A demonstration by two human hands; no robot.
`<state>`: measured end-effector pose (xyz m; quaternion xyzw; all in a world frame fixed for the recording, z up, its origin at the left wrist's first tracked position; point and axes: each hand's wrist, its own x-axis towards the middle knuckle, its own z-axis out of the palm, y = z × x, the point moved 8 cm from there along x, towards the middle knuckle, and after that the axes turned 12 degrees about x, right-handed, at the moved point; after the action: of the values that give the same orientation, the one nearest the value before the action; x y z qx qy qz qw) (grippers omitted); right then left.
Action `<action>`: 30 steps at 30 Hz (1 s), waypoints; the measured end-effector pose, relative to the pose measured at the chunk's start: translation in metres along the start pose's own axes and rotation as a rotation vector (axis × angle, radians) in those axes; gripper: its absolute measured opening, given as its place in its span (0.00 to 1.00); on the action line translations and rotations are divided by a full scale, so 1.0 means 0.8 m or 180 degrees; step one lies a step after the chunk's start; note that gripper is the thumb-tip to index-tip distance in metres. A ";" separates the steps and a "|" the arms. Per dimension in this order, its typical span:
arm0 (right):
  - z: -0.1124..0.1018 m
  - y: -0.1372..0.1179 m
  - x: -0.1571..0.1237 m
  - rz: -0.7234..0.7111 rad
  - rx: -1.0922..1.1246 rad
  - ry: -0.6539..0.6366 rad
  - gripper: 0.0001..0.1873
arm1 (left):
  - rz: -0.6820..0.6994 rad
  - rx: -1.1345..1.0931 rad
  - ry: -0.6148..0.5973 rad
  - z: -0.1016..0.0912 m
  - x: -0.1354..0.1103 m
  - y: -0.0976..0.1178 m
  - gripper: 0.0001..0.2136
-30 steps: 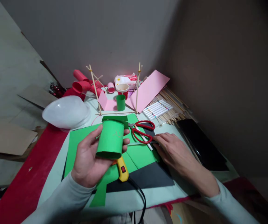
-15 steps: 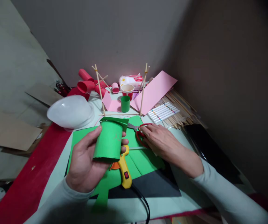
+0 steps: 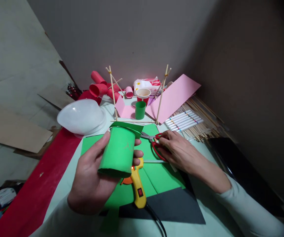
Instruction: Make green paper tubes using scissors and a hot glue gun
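Left hand (image 3: 90,184) grips green tube (image 3: 118,149); right hand (image 3: 181,151) on scissors (image 3: 151,137), closure unclear. Looks like pick-up; calls for firm hold.

Green tube (image 3: 118,151) — matt paper; scissor blades (image 3: 147,136) — metal.

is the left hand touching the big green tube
Touching: the head view shows the left hand cupping the big green tube, thumb against its upper left edge.

Pale, plain, wrist-length sleeves (image 3: 245,207)
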<state>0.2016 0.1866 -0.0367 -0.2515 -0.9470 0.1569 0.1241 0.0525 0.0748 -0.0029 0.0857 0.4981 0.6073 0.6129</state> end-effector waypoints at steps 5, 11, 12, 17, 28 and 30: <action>-0.034 -0.005 -0.010 -0.0067 0.0195 0.0517 0.09 | -0.0145 -0.0155 -0.0114 0.001 0.001 -0.003 0.22; -0.098 -0.013 -0.043 0.0070 0.1335 0.1681 0.17 | -0.0082 -0.0247 -0.0339 -0.007 0.004 -0.006 0.21; -0.100 -0.015 -0.048 0.0136 0.1535 0.1722 0.22 | -0.0126 -0.0224 -0.0366 -0.008 0.004 -0.008 0.22; -0.097 -0.054 -0.064 -0.0174 0.1618 0.1320 0.32 | -0.0322 -0.0106 -0.0441 -0.011 0.001 -0.019 0.22; -0.092 -0.073 -0.054 -0.0493 0.1165 0.1071 0.16 | 0.0129 0.0024 -0.0996 0.001 -0.007 -0.022 0.12; -0.092 -0.071 -0.055 -0.0473 0.1143 0.1126 0.16 | 0.0116 0.0205 -0.1066 0.001 -0.010 -0.022 0.12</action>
<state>0.2369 0.1349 0.0449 -0.1787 -0.8834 0.2665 0.3416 0.0665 0.0644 -0.0114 0.2144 0.4066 0.5793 0.6732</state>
